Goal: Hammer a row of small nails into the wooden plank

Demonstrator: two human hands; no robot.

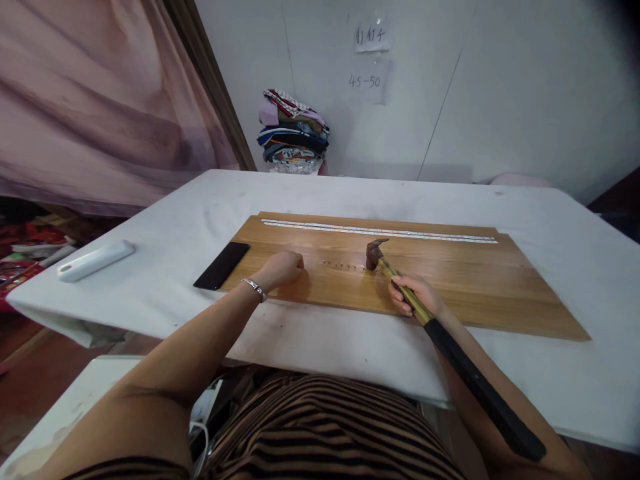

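Note:
A long wooden board (500,293) lies on the white table (350,193). A short row of small nails (340,265) stands in the board's middle. My right hand (417,297) is closed round the yellow shaft of a hammer (400,283), high up near the head; the black grip runs back past my wrist. The hammer's head (374,255) rests on the board at the right end of the nail row. My left hand (283,268) is a fist resting on the board left of the nails; what it holds, if anything, is hidden. A bracelet sits on that wrist.
A white measuring strip (380,231) runs along the board's far edge. A black phone (223,265) lies at the board's left end, a white oblong object (95,260) further left. Folded clothes (294,133) are stacked by the wall. A pink curtain hangs at left.

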